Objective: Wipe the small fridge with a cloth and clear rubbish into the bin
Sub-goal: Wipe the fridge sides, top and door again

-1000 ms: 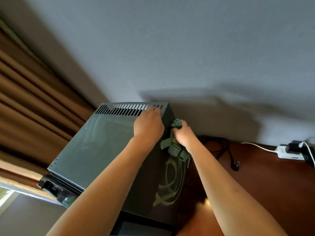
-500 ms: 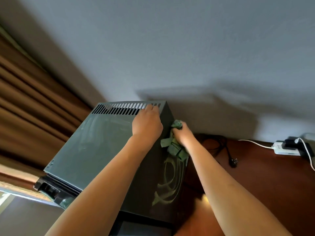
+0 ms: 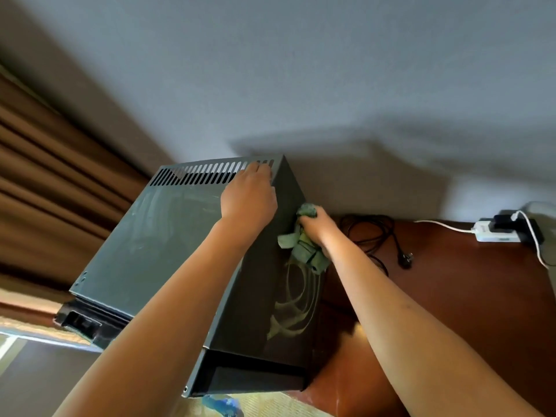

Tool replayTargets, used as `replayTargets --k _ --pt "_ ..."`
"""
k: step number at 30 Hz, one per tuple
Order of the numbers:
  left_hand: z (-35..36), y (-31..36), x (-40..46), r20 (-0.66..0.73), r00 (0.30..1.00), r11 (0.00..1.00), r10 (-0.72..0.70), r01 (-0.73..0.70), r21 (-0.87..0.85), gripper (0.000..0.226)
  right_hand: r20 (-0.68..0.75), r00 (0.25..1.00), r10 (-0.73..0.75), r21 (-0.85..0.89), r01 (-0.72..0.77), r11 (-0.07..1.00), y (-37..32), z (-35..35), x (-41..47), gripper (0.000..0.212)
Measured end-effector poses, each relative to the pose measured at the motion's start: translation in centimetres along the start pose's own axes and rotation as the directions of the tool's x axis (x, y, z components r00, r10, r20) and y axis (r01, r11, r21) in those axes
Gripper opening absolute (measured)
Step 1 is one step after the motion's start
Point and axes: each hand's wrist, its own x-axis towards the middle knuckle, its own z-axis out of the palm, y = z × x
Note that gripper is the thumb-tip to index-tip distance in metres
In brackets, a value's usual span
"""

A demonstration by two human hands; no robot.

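The small dark grey fridge (image 3: 156, 245) stands tilted in view on a brown wooden surface, with vent slots along its far top edge. My left hand (image 3: 248, 200) rests on the top near the far right corner, fingers over the vent slots. My right hand (image 3: 317, 225) grips a crumpled green cloth (image 3: 305, 251) and presses it against the upper part of the fridge's right side. Pale curved wipe streaks (image 3: 293, 311) show lower on that side.
A black cable with a plug (image 3: 404, 260) lies on the brown surface (image 3: 466, 296) behind the fridge. A white power strip (image 3: 496, 234) with a white lead sits at the far right by the grey wall. Brown curtains (image 3: 45, 182) hang on the left.
My right hand and the cloth have stayed at almost the same spot high on the fridge's side, shifting only slightly. The left hand has kept its place on the top.
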Motion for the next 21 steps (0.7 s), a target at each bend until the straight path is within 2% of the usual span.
replayTargets --k 2,4,6,8,11,13,15,17,19,21 --pt "-0.1 0.0 -0.2 -0.018 1.0 1.0 0.007 -0.007 0.023 0.029 0.045 0.995 0.091 -0.055 -0.089 0.995 2.0 0.7 -0.9 0.043" --pt "-0.1 0.0 -0.4 -0.038 0.999 0.998 0.012 -0.01 0.054 0.029 0.086 0.992 0.088 -0.076 -0.081 0.994 1.9 1.1 -2.1 0.036" --pt "-0.1 0.1 -0.6 -0.043 0.999 0.996 0.014 -0.01 0.087 0.03 0.098 0.995 0.01 -0.037 -0.007 0.999 0.8 1.1 -2.7 0.03" --pt "-0.1 0.2 -1.0 -0.031 0.999 0.996 0.014 -0.011 0.09 0.031 0.085 0.993 -0.087 0.083 0.08 0.993 -0.5 1.0 -3.5 0.03" --pt "-0.1 0.0 -1.9 -0.004 1.0 0.997 0.016 -0.015 0.074 0.037 -0.012 0.989 -0.15 0.148 0.15 0.978 -0.6 1.5 -4.2 0.037" --pt "0.0 -0.4 -2.8 0.028 0.999 0.999 0.029 -0.03 0.026 0.043 -0.042 0.994 -0.102 0.096 0.105 0.99 1.3 2.2 -4.8 0.045" --pt "0.3 -1.0 -4.0 0.075 0.995 0.996 0.073 -0.069 -0.05 0.05 0.006 0.999 0.052 0.055 -0.052 0.997 3.6 3.3 -5.7 0.056" --pt "0.5 -1.8 -4.8 0.121 0.984 0.987 0.13 -0.117 -0.108 0.057 0.063 0.989 0.137 0.014 -0.138 0.99 4.8 4.2 -7.0 0.061" --pt "0.4 -2.6 -5.3 0.149 0.975 0.981 0.162 -0.143 -0.13 0.061 0.051 0.993 0.103 -0.017 -0.102 0.995 4.0 4.5 -8.2 0.061" --pt "0.2 -3.0 -5.8 0.165 0.969 0.977 0.184 -0.163 -0.135 0.065 0.026 1.0 -0.005 0.04 0.004 0.999 2.5 4.4 -8.8 0.045"
